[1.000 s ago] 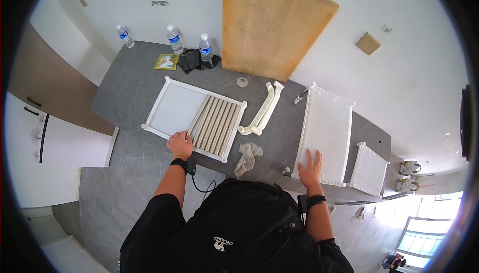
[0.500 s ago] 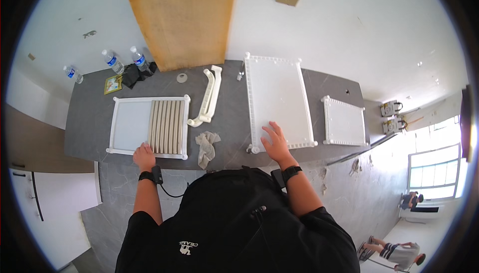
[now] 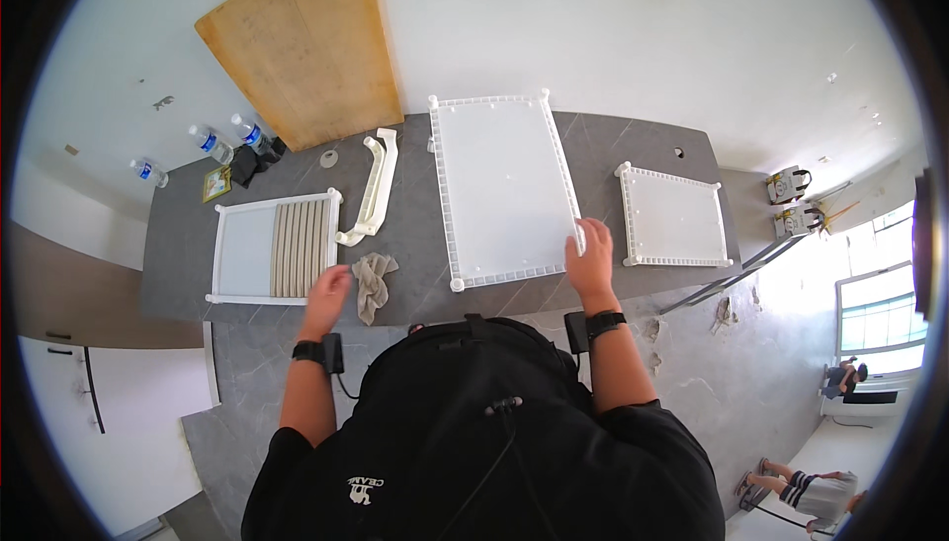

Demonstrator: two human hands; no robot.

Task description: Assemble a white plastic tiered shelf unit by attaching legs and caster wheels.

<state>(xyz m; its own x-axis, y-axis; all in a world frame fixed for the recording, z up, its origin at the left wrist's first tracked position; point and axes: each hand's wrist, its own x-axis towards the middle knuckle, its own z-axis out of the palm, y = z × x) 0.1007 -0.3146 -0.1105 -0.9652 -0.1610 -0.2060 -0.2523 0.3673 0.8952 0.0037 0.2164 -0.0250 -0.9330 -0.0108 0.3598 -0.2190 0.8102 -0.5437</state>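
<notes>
The large white panel (image 3: 507, 180) with a ribbed rim lies on the grey countertop in front of me. At its front right corner, my right hand (image 3: 591, 256) is closed round the edge, thumb on the inner side and fingers along the outside; the corner itself is hidden. My left hand (image 3: 328, 299) hovers loosely open with nothing in it, beside the front right corner of a smaller white-framed panel (image 3: 243, 252). Beige slats (image 3: 302, 249) cover that panel's right half. A crumpled grey-beige cloth (image 3: 373, 287) lies just right of my left hand.
Cream curved brackets (image 3: 375, 190) lie between the panels. A smaller white panel (image 3: 674, 217) rests at the right. Water bottles (image 3: 211, 144) and a black bag (image 3: 244, 164) stand at the back left. A wooden board (image 3: 306, 47) leans on the wall. Other people (image 3: 825, 497) are far right.
My left hand has left the slatted panel's front edge and moved right, toward the cloth. My right hand has gone from the large panel's surface to its front right corner. The view has shifted right.
</notes>
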